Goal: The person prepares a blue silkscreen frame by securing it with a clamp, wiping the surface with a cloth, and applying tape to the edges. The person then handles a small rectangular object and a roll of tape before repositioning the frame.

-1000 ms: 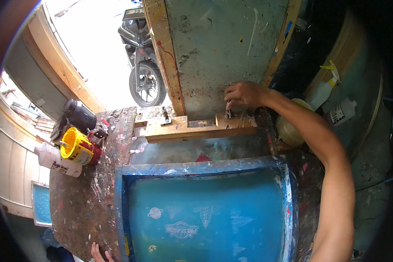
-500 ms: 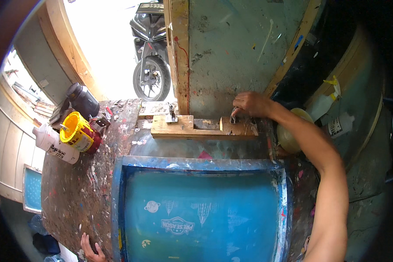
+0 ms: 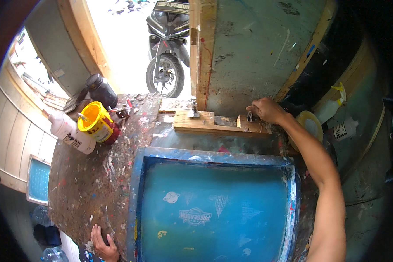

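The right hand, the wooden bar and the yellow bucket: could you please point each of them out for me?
Right hand (image 3: pixel 267 110), head view: the middle of the hand.
Wooden bar (image 3: pixel 201 124), head view: its left part.
Yellow bucket (image 3: pixel 101 128), head view: its outer wall.

blue screen (image 3: pixel 214 183): pale badge lettering
motorcycle plate (image 3: pixel 171 7): light characters
pinkish bottle (image 3: pixel 67 129): dark print
white bottle (image 3: pixel 346 129): dark print
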Motion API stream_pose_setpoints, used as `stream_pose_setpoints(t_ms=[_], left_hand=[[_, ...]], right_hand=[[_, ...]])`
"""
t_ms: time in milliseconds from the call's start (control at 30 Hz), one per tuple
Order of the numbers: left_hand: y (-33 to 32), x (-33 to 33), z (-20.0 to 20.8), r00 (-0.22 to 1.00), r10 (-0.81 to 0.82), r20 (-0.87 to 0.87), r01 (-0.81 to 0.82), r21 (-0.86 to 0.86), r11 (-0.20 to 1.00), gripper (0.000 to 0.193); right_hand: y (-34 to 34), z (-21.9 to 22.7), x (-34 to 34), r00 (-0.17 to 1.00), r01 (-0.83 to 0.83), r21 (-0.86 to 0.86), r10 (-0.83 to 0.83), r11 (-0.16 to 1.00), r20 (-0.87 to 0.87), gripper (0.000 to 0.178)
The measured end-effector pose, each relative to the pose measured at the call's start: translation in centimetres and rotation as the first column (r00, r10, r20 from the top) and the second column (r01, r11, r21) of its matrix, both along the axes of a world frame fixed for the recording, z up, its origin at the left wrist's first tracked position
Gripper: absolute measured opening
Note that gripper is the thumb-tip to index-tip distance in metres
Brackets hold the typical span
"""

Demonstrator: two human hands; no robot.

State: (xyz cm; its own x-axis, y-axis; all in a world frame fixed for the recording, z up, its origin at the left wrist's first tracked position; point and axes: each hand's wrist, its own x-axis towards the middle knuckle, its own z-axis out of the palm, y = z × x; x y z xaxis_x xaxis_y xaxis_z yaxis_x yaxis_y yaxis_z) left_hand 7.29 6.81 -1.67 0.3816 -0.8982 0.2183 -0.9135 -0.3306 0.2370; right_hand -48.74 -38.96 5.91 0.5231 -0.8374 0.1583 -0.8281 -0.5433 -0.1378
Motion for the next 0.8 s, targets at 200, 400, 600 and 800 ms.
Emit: stream_pose_setpoints(t_ms=[200, 400, 600, 800], left_hand=[[-0.3, -0.2, 0.6, 0.999, -0.010, -0.032, 0.010, -0.005, 1.000, 0.044], [-0.3, 0.0, 1.6, 0.983, -0.027, -0.183, 0.024, -0.022, 0.999, 0.052], [-0.1, 1.1, 2.1, 0.957, -0.029, -0.288, 0.032, 0.007, 0.999, 0.060], [-0.2, 1.6, 2.2, 0.938, -0.027, -0.347, 0.046, 0.045, 0.998, 0.062]], right_hand=[[2.0, -2.0, 2.6, 0.935, 0.354, -0.228, -0.351, 0.907, 0.053, 0.048], [3.4, -1.2, 7.5, 0.645, 0.744, -0.159, -0.759, 0.649, -0.082, 0.058], [3.3, 0.3, 10.9, 0.457, 0.876, -0.119, -0.883, 0.468, -0.110, 0.053], [2.5, 3.3, 14.7, 0.498, 0.803, -0.163, -0.797, 0.572, -0.342, 0.051]])
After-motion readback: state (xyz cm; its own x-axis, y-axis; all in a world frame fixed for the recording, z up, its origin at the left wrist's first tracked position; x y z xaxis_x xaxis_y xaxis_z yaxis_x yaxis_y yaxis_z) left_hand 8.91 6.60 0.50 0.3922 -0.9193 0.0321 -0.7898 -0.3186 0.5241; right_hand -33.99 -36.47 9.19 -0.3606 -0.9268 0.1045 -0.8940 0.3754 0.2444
